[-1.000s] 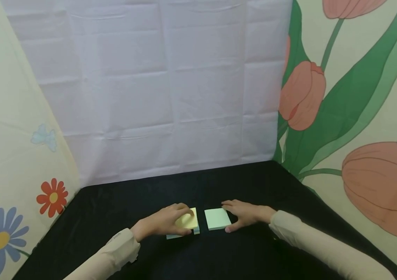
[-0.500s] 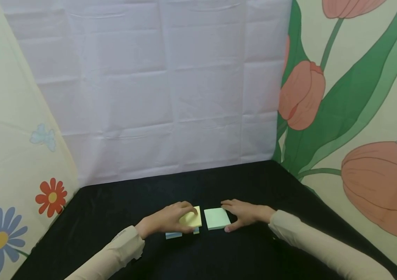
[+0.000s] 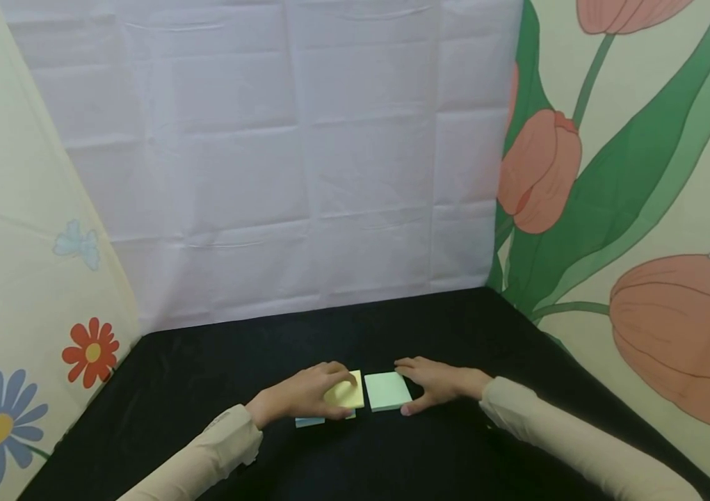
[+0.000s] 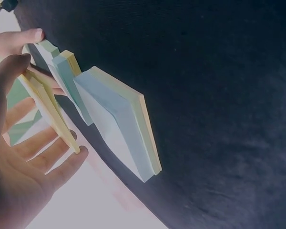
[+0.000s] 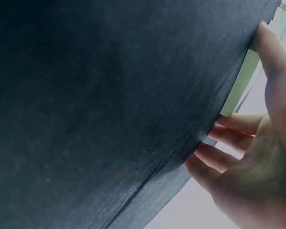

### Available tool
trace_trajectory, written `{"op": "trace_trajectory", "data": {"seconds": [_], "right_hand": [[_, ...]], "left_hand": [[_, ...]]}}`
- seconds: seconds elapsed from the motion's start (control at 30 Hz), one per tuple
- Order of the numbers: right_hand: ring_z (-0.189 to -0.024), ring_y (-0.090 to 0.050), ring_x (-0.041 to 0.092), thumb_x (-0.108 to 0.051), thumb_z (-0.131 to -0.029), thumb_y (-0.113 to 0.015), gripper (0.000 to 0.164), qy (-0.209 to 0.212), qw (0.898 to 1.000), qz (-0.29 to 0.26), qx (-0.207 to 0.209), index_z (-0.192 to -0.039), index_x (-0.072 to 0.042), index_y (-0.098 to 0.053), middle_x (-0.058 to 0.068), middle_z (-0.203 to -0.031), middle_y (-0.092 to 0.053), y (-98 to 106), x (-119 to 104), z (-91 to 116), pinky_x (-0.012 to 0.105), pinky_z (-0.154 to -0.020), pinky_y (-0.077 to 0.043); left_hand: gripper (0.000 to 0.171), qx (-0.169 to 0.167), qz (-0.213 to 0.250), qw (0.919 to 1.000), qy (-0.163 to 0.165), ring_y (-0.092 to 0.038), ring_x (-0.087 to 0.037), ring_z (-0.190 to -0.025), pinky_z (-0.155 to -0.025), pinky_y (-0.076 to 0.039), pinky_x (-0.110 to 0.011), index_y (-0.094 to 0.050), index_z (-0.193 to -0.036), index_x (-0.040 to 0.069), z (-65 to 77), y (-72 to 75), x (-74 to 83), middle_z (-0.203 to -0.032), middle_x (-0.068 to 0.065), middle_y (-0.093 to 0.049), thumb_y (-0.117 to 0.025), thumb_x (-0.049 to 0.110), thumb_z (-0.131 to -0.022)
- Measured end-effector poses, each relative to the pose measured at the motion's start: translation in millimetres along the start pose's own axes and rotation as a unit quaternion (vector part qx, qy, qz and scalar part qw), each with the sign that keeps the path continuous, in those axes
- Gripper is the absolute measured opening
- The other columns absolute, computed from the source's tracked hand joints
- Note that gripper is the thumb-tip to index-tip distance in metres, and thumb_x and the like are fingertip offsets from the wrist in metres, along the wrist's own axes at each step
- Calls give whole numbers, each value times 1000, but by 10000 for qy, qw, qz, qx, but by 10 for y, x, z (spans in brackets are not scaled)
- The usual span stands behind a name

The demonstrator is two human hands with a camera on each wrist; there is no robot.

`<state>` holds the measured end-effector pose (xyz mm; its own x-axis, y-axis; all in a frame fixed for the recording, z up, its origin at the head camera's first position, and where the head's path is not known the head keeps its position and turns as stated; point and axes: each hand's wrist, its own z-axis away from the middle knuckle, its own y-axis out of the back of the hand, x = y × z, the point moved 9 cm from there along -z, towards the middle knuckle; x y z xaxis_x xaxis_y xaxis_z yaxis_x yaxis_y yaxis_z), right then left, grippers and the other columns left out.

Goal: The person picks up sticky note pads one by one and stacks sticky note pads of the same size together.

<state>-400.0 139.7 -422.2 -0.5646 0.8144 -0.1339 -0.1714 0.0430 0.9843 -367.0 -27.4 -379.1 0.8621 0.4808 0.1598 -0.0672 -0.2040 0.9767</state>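
Observation:
My left hand (image 3: 295,395) pinches a yellow sticky note pad (image 3: 348,394) between thumb and fingertips. In the left wrist view this yellow pad (image 4: 51,110) is tilted, held clear of the black surface. Under and beside the left hand lie a light-blue sticky note pad (image 4: 119,119) on a pale layer and a smaller blue-and-yellow block (image 4: 69,71); the head view mostly hides both. My right hand (image 3: 439,381) holds a pale green sticky note pad (image 3: 387,391) at its edges, thumb at the near side and fingers at the far side. Its green edge (image 5: 240,86) shows in the right wrist view.
A black cloth (image 3: 329,459) covers the table. Behind it hangs a creased white sheet (image 3: 304,174). Flower-printed cloths (image 3: 655,229) stand along the left and right sides.
My left hand has shifted right with the yellow pad, off the blue ones, so that it is closer to the green pad. The right hand has stayed at the green pad.

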Motion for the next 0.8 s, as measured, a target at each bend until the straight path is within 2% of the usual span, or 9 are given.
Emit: {"op": "trace_trajectory", "data": {"seconds": [0.23,0.8], "right_hand": [[-123,-30,27,-67,-71,-52,89,15,10000,-86,-32,-134,-8,-34,9,-139,-29,24,-29,17,44,-94,-31],[-122,-32,26,-67,-72,-51,87,184,9998,-60,-54,-134,-7,-35,9,-138,-30,18,-37,15,43,-93,-32]], "left_hand": [[48,-68,-49,9999,70,-43,-9,-90,-64,-38,-20,-46,-121,28,-33,-20,1,-121,3,-43,-52,54,-81],[49,48,-151,9999,-9,-44,-10,-91,-64,-38,-20,-47,-120,26,-48,-5,14,-120,3,-44,-52,54,-81]]}}
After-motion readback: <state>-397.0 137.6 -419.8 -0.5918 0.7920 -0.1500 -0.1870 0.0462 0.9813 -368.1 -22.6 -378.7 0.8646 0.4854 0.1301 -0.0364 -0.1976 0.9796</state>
